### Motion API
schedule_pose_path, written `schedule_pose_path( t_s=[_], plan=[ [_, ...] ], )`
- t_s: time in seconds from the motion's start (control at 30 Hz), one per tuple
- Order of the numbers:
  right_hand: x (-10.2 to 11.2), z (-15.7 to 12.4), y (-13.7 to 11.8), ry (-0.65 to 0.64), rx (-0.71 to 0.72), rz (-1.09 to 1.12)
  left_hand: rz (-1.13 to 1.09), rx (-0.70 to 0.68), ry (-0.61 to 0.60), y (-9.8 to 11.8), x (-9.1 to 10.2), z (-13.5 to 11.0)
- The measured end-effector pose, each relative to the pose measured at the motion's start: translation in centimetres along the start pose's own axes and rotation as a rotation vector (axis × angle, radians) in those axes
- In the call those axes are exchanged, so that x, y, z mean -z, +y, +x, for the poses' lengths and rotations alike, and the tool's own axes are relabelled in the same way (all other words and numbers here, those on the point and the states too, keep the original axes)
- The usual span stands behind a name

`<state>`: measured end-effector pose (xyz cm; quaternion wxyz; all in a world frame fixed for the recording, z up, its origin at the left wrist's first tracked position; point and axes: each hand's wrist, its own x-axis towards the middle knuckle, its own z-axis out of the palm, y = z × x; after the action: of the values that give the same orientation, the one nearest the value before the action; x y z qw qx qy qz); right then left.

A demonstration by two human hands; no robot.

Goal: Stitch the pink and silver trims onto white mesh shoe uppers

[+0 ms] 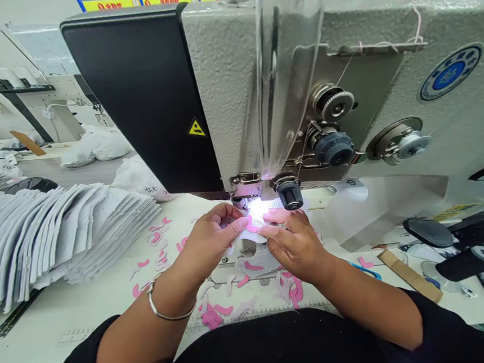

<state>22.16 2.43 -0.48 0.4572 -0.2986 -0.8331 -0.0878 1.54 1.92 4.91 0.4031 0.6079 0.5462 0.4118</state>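
Head view: I see left hand (211,239) and right hand (293,246) close together, fingertips pinning a pink piece (252,224) on grey mesh fabric (258,258) just before the sewing machine's presser foot (243,195); keep it flat, fingers clear.

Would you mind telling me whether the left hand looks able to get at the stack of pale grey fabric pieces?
Probably yes: only flat pink cutouts lie on the white table between the left hand and the stack of pale grey fabric pieces, so nothing tall blocks it.
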Motion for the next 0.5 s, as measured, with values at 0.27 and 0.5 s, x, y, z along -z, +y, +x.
schedule_pose_path(
  t_s=[0.27,0.5],
  plan=[
    [0.11,0.02,-0.13,-0.007,-0.018,0.021,-0.029,-0.008,0.011,-0.01,-0.21,-0.32],
    [0.89,0.78,0.23,-0.053,-0.032,0.070,-0.084,0.032,0.070,0.22,-0.92,-0.08]
  ],
)
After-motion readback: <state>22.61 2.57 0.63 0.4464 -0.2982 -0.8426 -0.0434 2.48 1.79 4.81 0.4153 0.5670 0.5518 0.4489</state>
